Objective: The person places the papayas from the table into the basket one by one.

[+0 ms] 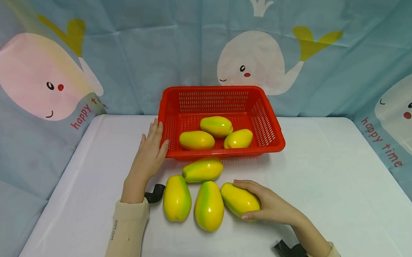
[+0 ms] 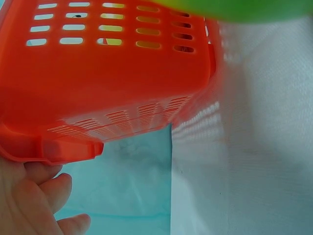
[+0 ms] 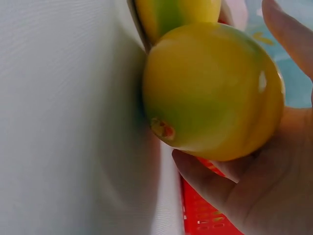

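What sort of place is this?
Likely an indoor tabletop set-up staged for recording: a light-blue fabric backdrop printed with cartoon whales, a flat white table, and a red slotted plastic basket with glossy yellow-green papaya-shaped fruits in and before it.

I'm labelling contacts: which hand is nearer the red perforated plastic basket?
Left: the left hand touches the basket on its left side; the right hand is apart, in front.

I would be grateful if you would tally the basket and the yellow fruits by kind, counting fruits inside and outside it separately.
Red basket: 1
Yellow fruits inside it: 3
Yellow fruits outside it: 4
Total: 8 things, 7 of them fruits
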